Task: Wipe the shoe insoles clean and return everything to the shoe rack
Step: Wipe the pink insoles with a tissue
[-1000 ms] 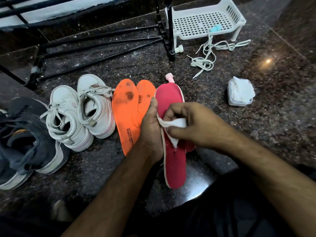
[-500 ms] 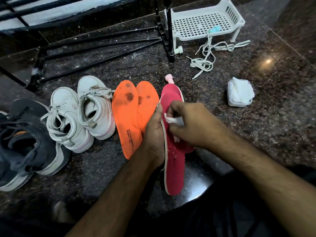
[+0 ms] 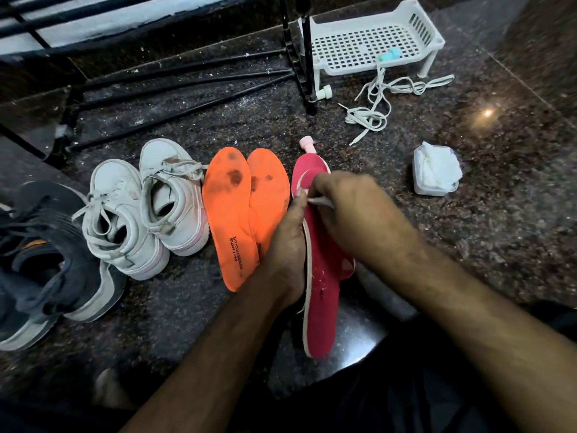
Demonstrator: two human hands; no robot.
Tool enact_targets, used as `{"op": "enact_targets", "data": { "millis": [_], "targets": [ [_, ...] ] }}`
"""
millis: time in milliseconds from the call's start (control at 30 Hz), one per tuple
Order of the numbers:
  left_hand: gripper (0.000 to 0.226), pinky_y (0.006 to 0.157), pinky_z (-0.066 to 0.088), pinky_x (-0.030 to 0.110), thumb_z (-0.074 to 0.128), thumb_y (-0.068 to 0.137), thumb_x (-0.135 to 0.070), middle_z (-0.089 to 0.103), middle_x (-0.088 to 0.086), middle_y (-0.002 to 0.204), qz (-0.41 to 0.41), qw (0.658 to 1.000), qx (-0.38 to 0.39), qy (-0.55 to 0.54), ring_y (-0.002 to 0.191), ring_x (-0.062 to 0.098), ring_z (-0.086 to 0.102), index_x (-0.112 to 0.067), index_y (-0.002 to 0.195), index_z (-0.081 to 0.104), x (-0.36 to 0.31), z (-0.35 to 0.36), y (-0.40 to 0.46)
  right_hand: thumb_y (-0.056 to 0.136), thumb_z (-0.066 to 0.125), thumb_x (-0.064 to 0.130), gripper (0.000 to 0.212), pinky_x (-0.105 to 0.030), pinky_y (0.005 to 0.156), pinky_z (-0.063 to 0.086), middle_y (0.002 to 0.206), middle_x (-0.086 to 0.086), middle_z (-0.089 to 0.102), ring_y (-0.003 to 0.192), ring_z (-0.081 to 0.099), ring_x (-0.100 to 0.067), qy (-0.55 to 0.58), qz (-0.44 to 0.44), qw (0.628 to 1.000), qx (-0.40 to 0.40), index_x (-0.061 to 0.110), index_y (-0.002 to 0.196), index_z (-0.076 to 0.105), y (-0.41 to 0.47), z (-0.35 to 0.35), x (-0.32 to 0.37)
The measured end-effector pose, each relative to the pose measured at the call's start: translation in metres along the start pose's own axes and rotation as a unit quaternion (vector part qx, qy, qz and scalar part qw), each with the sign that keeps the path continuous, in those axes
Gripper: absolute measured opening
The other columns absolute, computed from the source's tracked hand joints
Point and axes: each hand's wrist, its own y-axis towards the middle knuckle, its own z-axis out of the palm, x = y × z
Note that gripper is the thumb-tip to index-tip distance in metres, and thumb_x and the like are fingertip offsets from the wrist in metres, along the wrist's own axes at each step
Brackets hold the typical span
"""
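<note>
my left hand (image 3: 288,242) grips pink insole (image 3: 323,285); right hand (image 3: 349,207) pinches wipe (image 3: 320,200). tub (image 3: 435,179) holds wipes; tray (image 3: 368,42) holds teal item (image 3: 388,54).

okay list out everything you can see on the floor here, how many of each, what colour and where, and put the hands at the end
pink insoles: two it seems, pink, stacked, centre, held up off the floor
wipe: one, white, on the upper pink insole
orange insoles: two, orange with dark stains, on the floor left of the pink ones
white sneakers: two, white, left of the orange insoles
dark shoes: apparently two, grey-blue, far left
shoe rack: one, black bars, top left
plastic shelf: one, white, top right
shoelaces: a loose tangle, white, below the shelf
wipes tub: one, white, right
left hand: grips the pink insoles' edge
right hand: pinches the wipe
</note>
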Motion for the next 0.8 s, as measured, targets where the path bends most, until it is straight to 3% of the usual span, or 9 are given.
{"op": "enact_targets", "data": {
  "millis": [67, 167, 233, 333, 400, 467, 600, 700, 800],
  "targets": [
    [0.063, 0.095, 0.046, 0.040, 0.042, 0.096, -0.062, 0.064, 0.015, 0.111, 0.001, 0.999, -0.038, -0.020, 0.104, 0.030, 0.059, -0.013, 0.130, 0.064, 0.000, -0.006, 0.002, 0.089, 0.054, 0.011, 0.014, -0.040, 0.073, 0.051, 0.096, -0.012, 0.066, 0.088, 0.065, -0.034, 0.001, 0.018, 0.999, 0.027, 0.013, 0.102, 0.060, -0.008, 0.006, 0.009],
    [0.066, 0.074, 0.051, 0.032, 0.039, 0.095, -0.067, 0.067, 0.009, 0.083, 0.014, 0.998, -0.053, 0.012, 0.079, 0.024, 0.062, -0.012, 0.090, 0.074, 0.001, -0.013, 0.006, 0.085, 0.059, 0.015, 0.013, -0.032, 0.071, 0.045, 0.092, -0.008, 0.068, 0.088, 0.063, -0.029, 0.025, 0.035, 0.992, 0.118, 0.013, 0.099, 0.060, -0.019, 0.004, 0.010],
    [0.070, 0.065, 0.056, 0.027, 0.034, 0.097, -0.064, 0.069, 0.008, 0.075, 0.022, 0.999, -0.046, 0.008, 0.066, 0.021, 0.067, -0.010, 0.078, 0.074, 0.000, -0.014, 0.009, 0.082, 0.065, 0.018, 0.012, -0.019, 0.062, 0.040, 0.086, -0.001, 0.067, 0.081, 0.060, -0.021, 0.077, 0.053, 0.980, 0.176, 0.016, 0.093, 0.062, -0.023, -0.002, 0.006],
    [0.080, 0.071, 0.053, 0.032, 0.025, 0.098, -0.066, 0.071, 0.009, 0.075, 0.006, 1.000, 0.007, -0.017, 0.071, 0.024, 0.067, -0.012, 0.078, 0.080, -0.001, -0.012, 0.010, 0.083, 0.066, 0.017, 0.012, -0.019, 0.059, 0.041, 0.081, 0.005, 0.067, 0.070, 0.061, -0.014, 0.164, 0.109, 0.975, 0.106, 0.019, 0.094, 0.063, -0.017, -0.010, -0.003],
    [0.073, 0.067, 0.044, 0.036, 0.029, 0.093, -0.073, 0.067, 0.009, 0.076, -0.005, 1.000, 0.014, 0.001, 0.068, 0.030, 0.056, -0.019, 0.088, 0.078, 0.000, -0.008, 0.007, 0.086, 0.062, 0.015, 0.012, -0.021, 0.063, 0.039, 0.085, 0.003, 0.066, 0.074, 0.060, -0.017, 0.107, 0.100, 0.989, -0.011, 0.019, 0.097, 0.061, -0.009, -0.014, -0.010],
    [0.067, 0.064, 0.042, 0.037, 0.036, 0.088, -0.077, 0.063, 0.013, 0.081, -0.004, 0.999, 0.010, 0.030, 0.066, 0.030, 0.052, -0.022, 0.095, 0.074, 0.005, -0.007, 0.008, 0.087, 0.057, 0.012, 0.014, -0.031, 0.075, 0.043, 0.095, -0.005, 0.065, 0.087, 0.061, -0.024, 0.032, 0.071, 0.995, -0.066, 0.015, 0.101, 0.061, 0.000, -0.014, -0.012],
    [0.060, 0.088, 0.046, 0.044, 0.043, 0.095, -0.066, 0.059, 0.021, 0.113, 0.022, 0.999, -0.032, -0.019, 0.099, 0.034, 0.058, -0.016, 0.120, 0.066, 0.001, -0.003, 0.004, 0.093, 0.052, 0.013, 0.015, -0.039, 0.071, 0.046, 0.094, -0.008, 0.058, 0.087, 0.062, -0.033, -0.015, 0.017, 1.000, -0.011, 0.012, 0.101, 0.065, -0.001, 0.001, 0.010],
    [0.060, 0.089, 0.048, 0.035, 0.035, 0.100, -0.059, 0.063, 0.016, 0.097, 0.029, 0.996, -0.074, -0.026, 0.091, 0.025, 0.063, -0.008, 0.100, 0.065, -0.004, -0.019, 0.004, 0.094, 0.051, 0.013, 0.019, -0.034, 0.066, 0.039, 0.085, -0.001, 0.045, 0.081, 0.062, -0.031, -0.008, -0.019, 0.999, 0.029, 0.012, 0.100, 0.069, -0.011, 0.006, 0.029],
    [0.062, 0.075, 0.053, 0.025, 0.037, 0.102, -0.055, 0.068, 0.010, 0.087, 0.082, 0.991, -0.107, -0.008, 0.070, 0.011, 0.068, -0.004, 0.091, 0.071, -0.023, -0.022, 0.004, 0.087, 0.053, 0.011, 0.021, -0.035, 0.083, 0.043, 0.081, -0.003, 0.055, 0.082, 0.061, -0.029, 0.027, -0.039, 0.996, 0.071, 0.018, 0.091, 0.072, -0.023, 0.000, 0.032]
  ]
}}
